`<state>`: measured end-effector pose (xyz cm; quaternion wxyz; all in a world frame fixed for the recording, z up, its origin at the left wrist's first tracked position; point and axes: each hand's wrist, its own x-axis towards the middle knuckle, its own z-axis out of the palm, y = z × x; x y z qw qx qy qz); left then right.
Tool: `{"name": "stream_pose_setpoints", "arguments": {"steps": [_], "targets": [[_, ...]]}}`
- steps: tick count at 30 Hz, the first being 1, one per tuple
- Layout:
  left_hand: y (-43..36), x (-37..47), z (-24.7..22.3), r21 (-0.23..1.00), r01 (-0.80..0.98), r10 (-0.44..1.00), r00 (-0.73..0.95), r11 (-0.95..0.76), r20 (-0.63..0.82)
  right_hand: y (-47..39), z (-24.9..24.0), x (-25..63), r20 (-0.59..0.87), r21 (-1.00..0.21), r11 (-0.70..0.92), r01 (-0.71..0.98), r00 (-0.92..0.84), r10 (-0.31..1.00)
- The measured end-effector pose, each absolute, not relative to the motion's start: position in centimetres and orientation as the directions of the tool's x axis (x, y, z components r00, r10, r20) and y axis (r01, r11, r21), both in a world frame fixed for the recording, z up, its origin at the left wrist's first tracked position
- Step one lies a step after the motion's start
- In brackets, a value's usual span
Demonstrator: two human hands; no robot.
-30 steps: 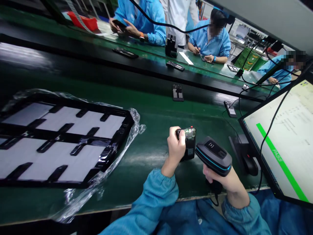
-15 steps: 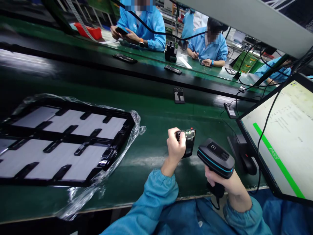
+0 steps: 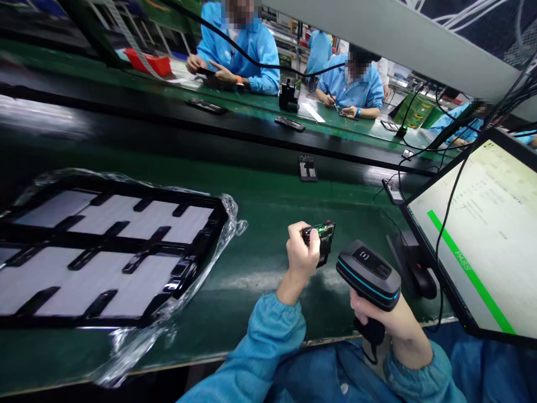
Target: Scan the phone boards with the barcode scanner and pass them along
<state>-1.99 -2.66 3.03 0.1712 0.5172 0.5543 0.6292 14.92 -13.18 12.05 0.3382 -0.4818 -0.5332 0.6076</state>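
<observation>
A left hand (image 3: 300,254) pinches an opened smartphone (image 3: 326,245), best steadied by its edges, near the barcode scanner (image 3: 369,273) a right hand (image 3: 385,321) grips in wrapped fingers.

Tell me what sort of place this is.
Probably an electronics assembly or repair workshop: opened phone-like devices, a handheld scanner and a monitor showing PASS.

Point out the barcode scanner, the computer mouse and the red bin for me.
Barcode scanner (image 3: 369,274): head view, on the top of its head.
Computer mouse (image 3: 424,280): head view, on its dark upper shell.
Red bin (image 3: 151,64): head view, on its side wall.
</observation>
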Motion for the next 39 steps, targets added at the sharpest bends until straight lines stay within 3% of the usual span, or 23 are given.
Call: {"name": "stream_pose_setpoints", "arguments": {"steps": [10, 15, 20, 39], "targets": [[-2.7, -1.7, 2.8, 0.872, 0.387, 0.801, -0.393, -0.301, 0.451, -13.3, 12.3, 14.4, -0.217, -0.975, -0.199, 0.1, -0.236, 0.947], [-3.0, -1.6, 2.5, 0.903, 0.39, 0.833, -0.428, -0.178, 0.349, -13.0, 12.7, 13.4, -0.276, -0.96, -0.262, 0.096, -0.203, 0.939], [-2.8, -1.8, 2.4, 0.928, 0.359, 0.878, -0.409, -0.096, 0.249, -12.3, 12.7, 12.7, -0.219, -0.976, -0.217, 0.035, -0.216, 0.951], [-2.8, -1.6, 2.0, 0.925, 0.338, 0.873, -0.383, -0.173, 0.303, -12.1, 12.3, 12.0, -0.249, -0.968, -0.246, 0.039, -0.192, 0.949]]}}
